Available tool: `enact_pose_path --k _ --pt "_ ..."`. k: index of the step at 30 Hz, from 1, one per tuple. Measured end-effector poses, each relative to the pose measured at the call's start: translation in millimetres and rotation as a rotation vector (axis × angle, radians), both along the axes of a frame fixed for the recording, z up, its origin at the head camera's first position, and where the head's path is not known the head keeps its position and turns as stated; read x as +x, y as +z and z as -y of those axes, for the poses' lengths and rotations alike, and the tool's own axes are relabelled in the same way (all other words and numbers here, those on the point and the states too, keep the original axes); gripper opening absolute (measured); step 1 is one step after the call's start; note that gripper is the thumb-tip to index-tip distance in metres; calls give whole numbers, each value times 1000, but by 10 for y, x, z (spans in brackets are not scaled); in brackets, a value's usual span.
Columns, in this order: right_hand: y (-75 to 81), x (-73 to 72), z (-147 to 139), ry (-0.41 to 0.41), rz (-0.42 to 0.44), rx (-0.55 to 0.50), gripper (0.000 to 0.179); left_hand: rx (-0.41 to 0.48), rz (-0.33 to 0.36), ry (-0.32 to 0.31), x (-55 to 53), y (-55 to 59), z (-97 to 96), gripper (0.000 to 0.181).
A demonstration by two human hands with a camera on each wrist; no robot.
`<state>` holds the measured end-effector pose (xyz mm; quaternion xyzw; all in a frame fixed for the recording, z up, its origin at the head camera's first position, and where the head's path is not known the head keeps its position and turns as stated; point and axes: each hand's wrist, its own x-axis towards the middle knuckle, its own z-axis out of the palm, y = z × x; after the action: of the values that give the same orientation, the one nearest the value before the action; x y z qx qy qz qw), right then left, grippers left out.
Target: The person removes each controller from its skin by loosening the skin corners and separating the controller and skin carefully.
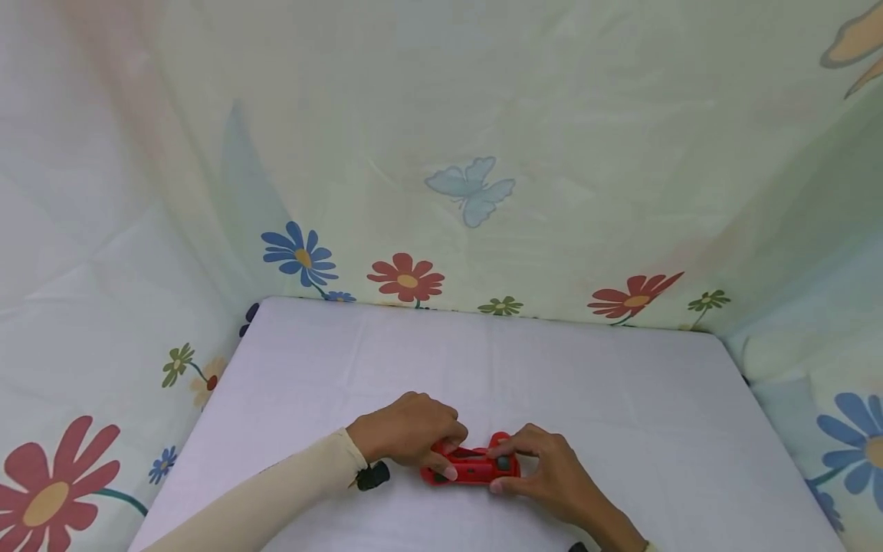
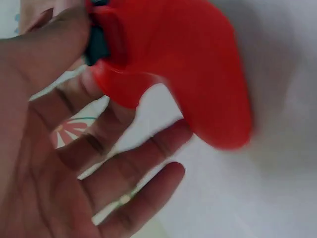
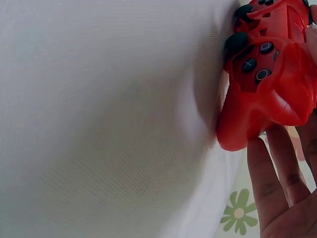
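A red game controller (image 1: 472,469) is held low over the white-covered table, its shoulder side turned up toward the head view. My left hand (image 1: 412,431) grips its left end, with the thumb by a dark trigger (image 2: 97,45) in the left wrist view. There, the other fingers spread behind a red handle (image 2: 213,99). At the opposite end my right hand (image 1: 552,468) pinches the controller between thumb and fingers. Dark thumbsticks (image 3: 237,40) and face buttons (image 3: 249,65) show in the right wrist view. Whether the handles touch the table is unclear.
A white cloth (image 1: 586,383) covers the table. Fabric walls (image 1: 552,138) printed with flowers and butterflies stand at the back and both sides. A small black wrist device (image 1: 373,476) sits at my left wrist, by a cream sleeve (image 1: 290,483).
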<state>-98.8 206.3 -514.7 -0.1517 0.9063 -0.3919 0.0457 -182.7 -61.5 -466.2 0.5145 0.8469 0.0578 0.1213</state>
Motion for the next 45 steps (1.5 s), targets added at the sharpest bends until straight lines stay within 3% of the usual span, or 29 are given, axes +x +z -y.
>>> enact_pose_path --k 3,7,13,18,21,29,33,37,40,45 --pt "-7 1 0 1 -9 2 34 -20 116 -8 -57 2 -5 40" --pt "-6 8 1 -4 -11 -3 34 28 279 0 -105 -50 28 36" --pt "-6 7 9 -10 -26 -8 34 104 423 64 -143 -123 70 34" --pt "-20 9 18 4 -49 -28 34 120 500 73 -179 -170 75 31" --pt "-30 23 21 -4 -72 -30 33 175 527 75 -169 -221 103 28" --pt "-34 59 38 -45 -105 -27 33 323 525 74 -86 -315 234 31" --pt "-39 67 32 -38 -132 -31 33 405 497 100 8 -364 285 34" --pt "-50 61 18 -38 -157 -19 33 507 404 168 179 -462 328 31" --pt "-67 53 25 -45 -173 -13 33 552 239 206 330 -520 366 25" --pt "-71 64 52 -70 -164 2 34 594 -48 182 475 -574 402 25"
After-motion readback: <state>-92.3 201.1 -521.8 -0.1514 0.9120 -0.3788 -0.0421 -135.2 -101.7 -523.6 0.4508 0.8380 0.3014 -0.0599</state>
